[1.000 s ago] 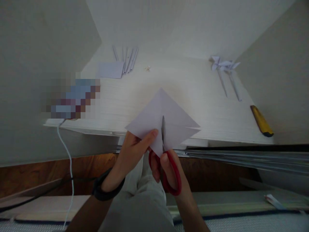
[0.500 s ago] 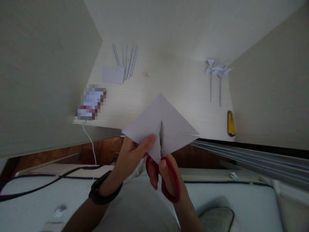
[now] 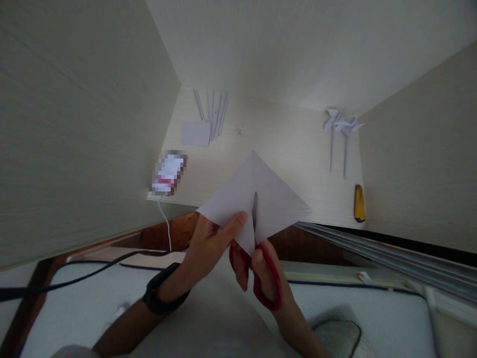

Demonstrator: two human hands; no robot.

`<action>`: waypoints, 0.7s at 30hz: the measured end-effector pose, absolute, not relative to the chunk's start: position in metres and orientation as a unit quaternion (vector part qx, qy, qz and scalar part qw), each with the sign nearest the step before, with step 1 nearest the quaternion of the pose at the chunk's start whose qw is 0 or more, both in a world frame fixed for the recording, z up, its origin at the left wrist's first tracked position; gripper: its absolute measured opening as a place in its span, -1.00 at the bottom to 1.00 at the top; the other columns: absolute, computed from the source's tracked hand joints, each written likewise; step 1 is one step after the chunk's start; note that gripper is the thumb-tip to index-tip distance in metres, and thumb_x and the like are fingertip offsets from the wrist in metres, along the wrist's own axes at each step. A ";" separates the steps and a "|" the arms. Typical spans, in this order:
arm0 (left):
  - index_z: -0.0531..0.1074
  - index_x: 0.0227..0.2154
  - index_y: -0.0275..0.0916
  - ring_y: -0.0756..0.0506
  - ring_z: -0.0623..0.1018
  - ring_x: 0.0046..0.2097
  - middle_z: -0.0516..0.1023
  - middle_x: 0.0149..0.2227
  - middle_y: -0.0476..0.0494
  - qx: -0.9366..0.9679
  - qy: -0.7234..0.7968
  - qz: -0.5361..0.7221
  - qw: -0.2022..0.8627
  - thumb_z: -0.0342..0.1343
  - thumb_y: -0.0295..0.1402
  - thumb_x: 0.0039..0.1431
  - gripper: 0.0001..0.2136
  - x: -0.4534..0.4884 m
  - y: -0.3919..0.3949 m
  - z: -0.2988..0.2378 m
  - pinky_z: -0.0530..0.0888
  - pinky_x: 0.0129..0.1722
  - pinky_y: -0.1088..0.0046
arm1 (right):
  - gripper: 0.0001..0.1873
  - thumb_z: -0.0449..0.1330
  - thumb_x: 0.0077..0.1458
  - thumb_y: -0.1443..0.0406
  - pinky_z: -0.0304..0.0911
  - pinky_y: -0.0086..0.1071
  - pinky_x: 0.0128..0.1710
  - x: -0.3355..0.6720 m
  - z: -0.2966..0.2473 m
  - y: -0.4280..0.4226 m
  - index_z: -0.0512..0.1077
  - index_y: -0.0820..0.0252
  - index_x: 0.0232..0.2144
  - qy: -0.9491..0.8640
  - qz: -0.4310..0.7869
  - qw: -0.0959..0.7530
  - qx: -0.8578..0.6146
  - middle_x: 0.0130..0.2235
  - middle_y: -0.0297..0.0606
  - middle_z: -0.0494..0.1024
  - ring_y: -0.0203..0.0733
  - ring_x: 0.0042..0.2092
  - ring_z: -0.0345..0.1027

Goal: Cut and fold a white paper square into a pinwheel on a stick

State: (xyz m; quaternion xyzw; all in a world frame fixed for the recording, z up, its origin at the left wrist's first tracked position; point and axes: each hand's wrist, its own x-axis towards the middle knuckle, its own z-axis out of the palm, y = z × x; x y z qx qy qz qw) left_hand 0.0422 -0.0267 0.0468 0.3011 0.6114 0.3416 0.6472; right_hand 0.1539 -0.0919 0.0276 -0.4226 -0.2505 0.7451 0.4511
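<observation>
A white square of paper (image 3: pixel 261 191) is held up like a diamond in front of me. My left hand (image 3: pixel 210 241) pinches its lower left edge, thumb on top. My right hand (image 3: pixel 261 271) has its fingers through the red handles of a pair of scissors (image 3: pixel 266 278). The scissor blade (image 3: pixel 255 211) points up into the sheet from its bottom corner, roughly along the middle. A dark band sits on my left wrist.
On the pale desk (image 3: pixel 290 149) lie a small paper square (image 3: pixel 196 133) with several thin paper sticks (image 3: pixel 212 109) at the back left, paper pinwheels (image 3: pixel 341 124) at the right, a yellow utility knife (image 3: pixel 359 203), and a phone (image 3: pixel 169 171) with a white cable (image 3: pixel 166 223).
The view has shifted and the desk now looks smaller and farther right. My hands, paper and scissors keep the same hold; the blade stays in the cut at about the same depth.
</observation>
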 end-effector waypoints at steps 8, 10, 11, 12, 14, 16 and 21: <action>0.54 -0.33 -0.27 -0.07 0.57 -0.38 0.62 -0.40 -0.09 0.288 0.621 0.330 0.650 0.33 -0.18 -0.06 -0.71 0.033 -0.019 0.051 0.54 -0.40 0.48 | -0.50 0.05 0.13 -0.18 -0.03 -0.43 -0.66 0.145 0.042 -0.085 0.27 0.12 -0.30 -0.229 0.754 0.437 -0.435 -0.62 -0.49 0.21 -0.35 -0.65 0.01; 0.55 -0.33 -0.27 -0.07 0.57 -0.36 0.62 -0.38 -0.10 0.290 0.627 0.331 0.643 0.35 -0.17 -0.08 -0.70 0.036 -0.018 0.051 0.54 -0.40 0.48 | -0.52 0.05 0.15 -0.16 -0.02 -0.42 -0.65 0.151 0.043 -0.084 0.28 0.12 -0.28 -0.229 0.760 0.423 -0.437 -0.61 -0.48 0.21 -0.35 -0.65 0.02; 0.54 -0.35 -0.28 -0.06 0.57 -0.37 0.61 -0.40 -0.09 0.290 0.629 0.332 0.641 0.35 -0.17 -0.09 -0.70 0.038 -0.018 0.050 0.53 -0.42 0.48 | -0.53 0.06 0.15 -0.15 -0.01 -0.41 -0.64 0.156 0.044 -0.083 0.28 0.11 -0.27 -0.231 0.763 0.416 -0.438 -0.60 -0.48 0.21 -0.34 -0.65 0.02; 0.54 -0.39 -0.28 -0.05 0.55 -0.40 0.60 -0.43 -0.08 0.289 0.630 0.331 0.640 0.34 -0.17 -0.08 -0.71 0.040 -0.019 0.049 0.52 -0.44 0.49 | -0.54 0.06 0.15 -0.14 -0.01 -0.40 -0.64 0.160 0.043 -0.083 0.29 0.11 -0.26 -0.237 0.764 0.409 -0.438 -0.60 -0.47 0.21 -0.34 -0.66 0.03; 0.51 -0.48 -0.29 -0.01 0.48 -0.49 0.52 -0.53 -0.03 0.288 0.632 0.327 0.641 0.33 -0.17 -0.06 -0.74 0.045 -0.021 0.044 0.47 -0.52 0.53 | -0.55 0.07 0.16 -0.14 -0.02 -0.40 -0.64 0.169 0.042 -0.082 0.29 0.09 -0.23 -0.254 0.763 0.398 -0.441 -0.60 -0.47 0.22 -0.33 -0.66 0.04; 0.47 -0.56 -0.28 0.02 0.40 -0.56 0.42 -0.62 0.02 0.290 0.635 0.328 0.636 0.31 -0.17 -0.04 -0.73 0.049 -0.024 0.038 0.40 -0.58 0.55 | -0.54 0.05 0.16 -0.15 -0.04 -0.40 -0.65 0.177 0.038 -0.081 0.29 0.08 -0.21 -0.271 0.760 0.383 -0.450 -0.60 -0.48 0.22 -0.32 -0.66 0.02; 0.50 -0.50 -0.27 0.02 0.40 -0.55 0.45 -0.59 0.03 0.258 0.625 0.361 0.643 0.33 -0.18 -0.07 -0.75 0.058 -0.031 0.028 0.36 -0.59 0.57 | -0.48 0.03 0.13 -0.20 -0.03 -0.43 -0.67 0.191 0.033 -0.080 0.27 0.11 -0.23 -0.326 0.742 0.344 -0.475 -0.63 -0.50 0.21 -0.33 -0.64 0.04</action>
